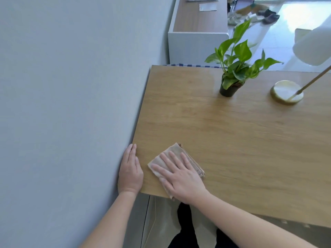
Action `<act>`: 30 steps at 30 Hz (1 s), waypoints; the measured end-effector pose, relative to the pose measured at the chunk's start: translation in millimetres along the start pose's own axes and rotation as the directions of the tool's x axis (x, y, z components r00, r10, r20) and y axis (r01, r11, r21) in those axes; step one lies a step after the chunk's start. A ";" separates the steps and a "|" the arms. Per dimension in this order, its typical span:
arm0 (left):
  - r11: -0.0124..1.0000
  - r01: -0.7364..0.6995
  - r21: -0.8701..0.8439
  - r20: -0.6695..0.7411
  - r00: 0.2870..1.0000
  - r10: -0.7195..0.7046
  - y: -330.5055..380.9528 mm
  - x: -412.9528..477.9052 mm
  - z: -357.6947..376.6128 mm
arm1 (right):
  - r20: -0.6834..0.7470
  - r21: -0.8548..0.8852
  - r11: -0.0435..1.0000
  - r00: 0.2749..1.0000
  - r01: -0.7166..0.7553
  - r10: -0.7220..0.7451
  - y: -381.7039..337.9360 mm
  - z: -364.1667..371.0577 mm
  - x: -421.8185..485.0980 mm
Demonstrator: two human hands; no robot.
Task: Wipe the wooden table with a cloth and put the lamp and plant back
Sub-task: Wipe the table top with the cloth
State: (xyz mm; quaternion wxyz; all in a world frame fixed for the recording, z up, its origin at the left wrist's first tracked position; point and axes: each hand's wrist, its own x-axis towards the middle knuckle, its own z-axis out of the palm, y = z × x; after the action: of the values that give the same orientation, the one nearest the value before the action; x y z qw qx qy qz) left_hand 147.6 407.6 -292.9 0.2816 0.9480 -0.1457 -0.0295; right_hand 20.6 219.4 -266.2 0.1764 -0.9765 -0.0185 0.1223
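The right hand lies flat and spread on a folded beige cloth, pressing it onto the wooden tabletop near the front left corner, with one end of the cloth hanging a little over the near edge. It is not gripping the cloth, only holding it down under the palm and fingers. The left hand is open too, holding nothing, its fingers laid along the left edge of the tabletop where it meets the grey wall, which looks like a brace. The plant in its small dark pot stands toward the far side of the tabletop, and the lamp with its round gold base stands to the right of it, well apart from the cloth; the white shade reaches out of the picture at the upper right. The step in hand appears to be wiping the near left area. To do it well, keep the palm flat so the cloth stays folded and does not bunch, work in overlapping strokes from the wall side outward, and run right up to the edges and the corner. The area under the pot and lamp base will likely need wiping as well.
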 end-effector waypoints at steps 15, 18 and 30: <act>0.942 -0.230 0.245 0.198 0.963 0.183 106.8 -11.2 52.1 | -0.179 0.109 0.736 0.716 -0.668 0.675 180.7 -53.9 -91.1; 0.930 -0.231 0.285 0.212 0.962 0.174 110.5 -10.6 54.9 | -0.196 0.151 0.703 0.676 -0.695 0.711 170.8 -44.9 -92.5; 0.929 -0.220 0.299 0.229 0.961 0.154 115.6 -14.6 55.2 | -0.211 0.087 0.717 0.690 -0.692 0.692 114.4 1.8 -143.9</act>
State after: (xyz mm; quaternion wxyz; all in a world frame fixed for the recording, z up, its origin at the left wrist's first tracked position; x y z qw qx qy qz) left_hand 95.9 290.6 -276.9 0.1085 0.9549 -0.2661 -0.0740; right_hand -120.1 101.4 -274.4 0.1186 -0.9187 0.3709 0.0664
